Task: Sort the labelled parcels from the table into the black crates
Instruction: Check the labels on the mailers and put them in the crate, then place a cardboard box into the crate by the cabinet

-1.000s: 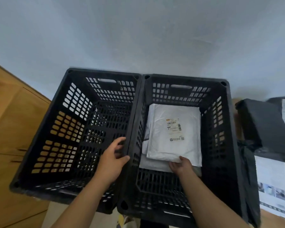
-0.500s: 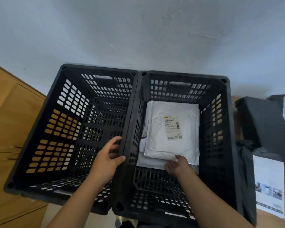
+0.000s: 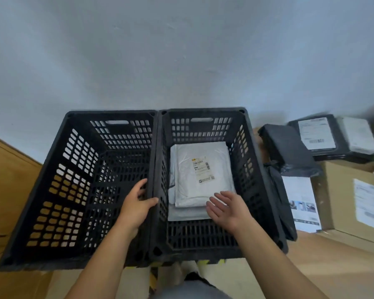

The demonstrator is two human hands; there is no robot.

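While two black crates sat side by side across the middle of the head view, the left hand (image 3: 136, 209) gripped the shared wall between them, fingers curled down into the left crate (image 3: 78, 186) and thumb hooked over the rim toward the right crate (image 3: 255, 175). Its forearm rose from the lower edge of the frame, angled up and slightly right. The right hand (image 3: 229, 209) hung inside the right crate, palm turned up and toward the centre, fingers straight and loosely spread, holding nothing; its fingertips lay over the near right corner of the white parcel (image 3: 201, 173), though contact could not be judged. That arm entered from the lower right and slanted up to the left.

The white parcel lay flat at the crate's far end, label upward, stacked on a second pale mailer (image 3: 186, 213) whose near edge stuck out below it. The left crate showed only its slotted floor.

At the right of the frame, on the wooden worktop (image 3: 324, 262), lay a black bagged parcel (image 3: 287, 147), a black parcel with a white label (image 3: 317, 134), a white printed mailer (image 3: 300, 203) and a cardboard box (image 3: 358, 201).
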